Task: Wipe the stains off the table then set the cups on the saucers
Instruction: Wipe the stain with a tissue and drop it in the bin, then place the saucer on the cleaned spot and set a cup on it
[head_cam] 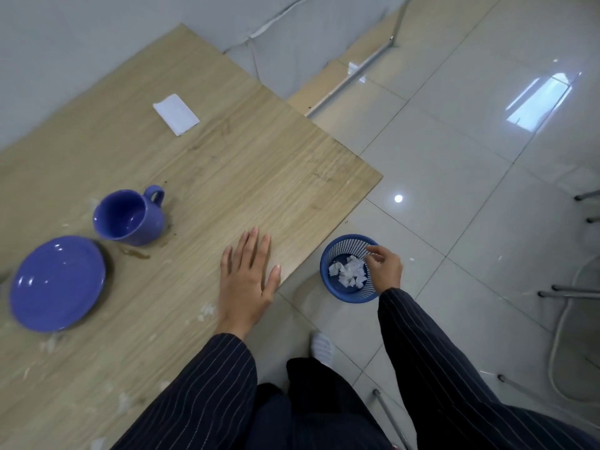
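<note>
A blue cup (130, 217) stands upright on the wooden table (243, 164), its handle pointing to the far right. A blue saucer (56, 284) lies just left and nearer, apart from the cup. Brown stains (136, 254) mark the wood beside the cup's base. A folded white tissue (176, 114) lies farther back. My left hand (248, 280) rests flat on the table near its right edge, fingers spread, holding nothing. My right hand (384, 266) hovers over the rim of a blue waste basket (331, 277) on the floor, fingers loosely pinched; nothing shows in them.
The basket holds crumpled white tissues (349, 273). Small white scraps (206, 311) dot the table's near part. Metal chair legs (571, 292) stand on the tiled floor at right. A metal table leg (354, 74) runs along the wall behind.
</note>
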